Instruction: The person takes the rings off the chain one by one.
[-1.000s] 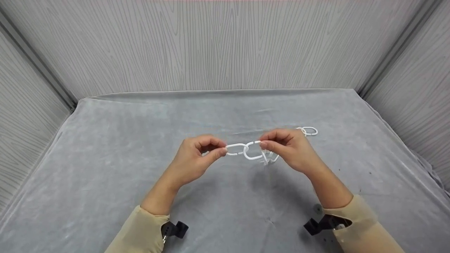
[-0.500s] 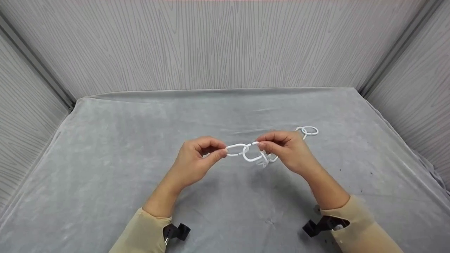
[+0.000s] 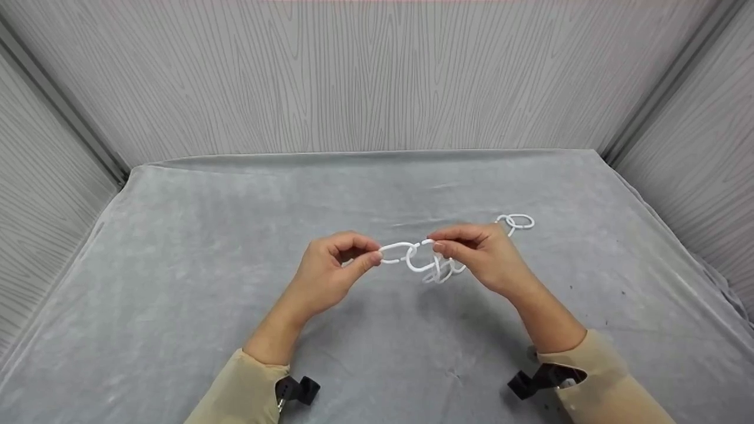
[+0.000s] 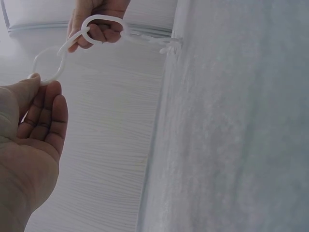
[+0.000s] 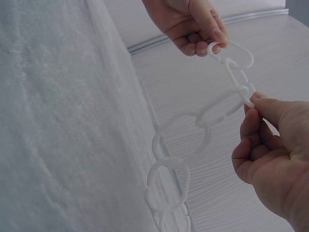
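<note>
I am watching both hands held just above the grey cloth (image 3: pixel 177 282), with a white plastic chain (image 3: pixel 439 268) between them. My left hand (image 3: pixel 330 274) pinches the outer end of one link (image 3: pixel 396 252) between thumb and forefinger, the other fingers curled in. My right hand (image 3: pixel 486 256) pinches the next link (image 3: pixel 421 259) at its open end, close to where the two links cross. From the right hand the chain hangs down to the cloth, and its far end (image 3: pixel 518 221) lies on the cloth just beyond the right hand.

As far as I can judge, several links are already joined; the right wrist view shows a run of them dropping below the right hand. The link in the left hand looks hooked through its neighbour, but I cannot tell whether that joint is fully snapped home. No loose links show on the cloth.
</note>
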`<state>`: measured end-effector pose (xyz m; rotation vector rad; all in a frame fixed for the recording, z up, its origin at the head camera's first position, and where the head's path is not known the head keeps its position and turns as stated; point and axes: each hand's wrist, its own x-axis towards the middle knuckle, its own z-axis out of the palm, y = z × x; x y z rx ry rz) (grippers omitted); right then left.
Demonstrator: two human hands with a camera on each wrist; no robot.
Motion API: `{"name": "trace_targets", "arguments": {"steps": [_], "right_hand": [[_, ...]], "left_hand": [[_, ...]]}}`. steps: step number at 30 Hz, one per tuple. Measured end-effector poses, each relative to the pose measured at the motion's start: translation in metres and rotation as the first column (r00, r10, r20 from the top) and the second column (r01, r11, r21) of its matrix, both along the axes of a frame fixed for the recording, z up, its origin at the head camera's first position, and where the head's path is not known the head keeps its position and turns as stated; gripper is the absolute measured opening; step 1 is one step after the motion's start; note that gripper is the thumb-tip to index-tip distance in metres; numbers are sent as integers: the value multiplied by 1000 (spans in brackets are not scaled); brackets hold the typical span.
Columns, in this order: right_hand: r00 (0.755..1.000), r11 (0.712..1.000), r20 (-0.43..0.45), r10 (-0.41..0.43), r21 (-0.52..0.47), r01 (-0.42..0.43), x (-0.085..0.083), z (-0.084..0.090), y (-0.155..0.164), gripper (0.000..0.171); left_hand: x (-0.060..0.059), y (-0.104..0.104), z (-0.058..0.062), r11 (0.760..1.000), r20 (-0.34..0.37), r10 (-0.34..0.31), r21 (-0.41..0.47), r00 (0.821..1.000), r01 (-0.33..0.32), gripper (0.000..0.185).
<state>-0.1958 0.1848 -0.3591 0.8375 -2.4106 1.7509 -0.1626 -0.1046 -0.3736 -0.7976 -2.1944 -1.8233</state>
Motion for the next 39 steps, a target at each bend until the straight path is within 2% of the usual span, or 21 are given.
{"name": "trace_targets", "arguments": {"steps": [11,18,24,30,39], "right_hand": [[1000,1000,1,2,7,-2,1,0,-3,15],[1000,1000,20,8,-6,-8,1,0,-5,14],[999,1000,31,20,-11,-20,2,-1,-6,13],[998,999,54,24,-25,-23,2,-2,-6,13],[996,998,79,46,-55,-42,2,-4,-4,16]], "left_hand": [[1,1,4,1000,-6,-15,-25,1000,14,9],[-2,-1,19,995,-10,-40,-96,999,39,5],[-7,1,29,988,17,-68,-141,998,69,6],[-11,5,33,986,50,-95,-135,994,101,7],[-13,10,34,987,83,-100,-117,992,109,7]]}}
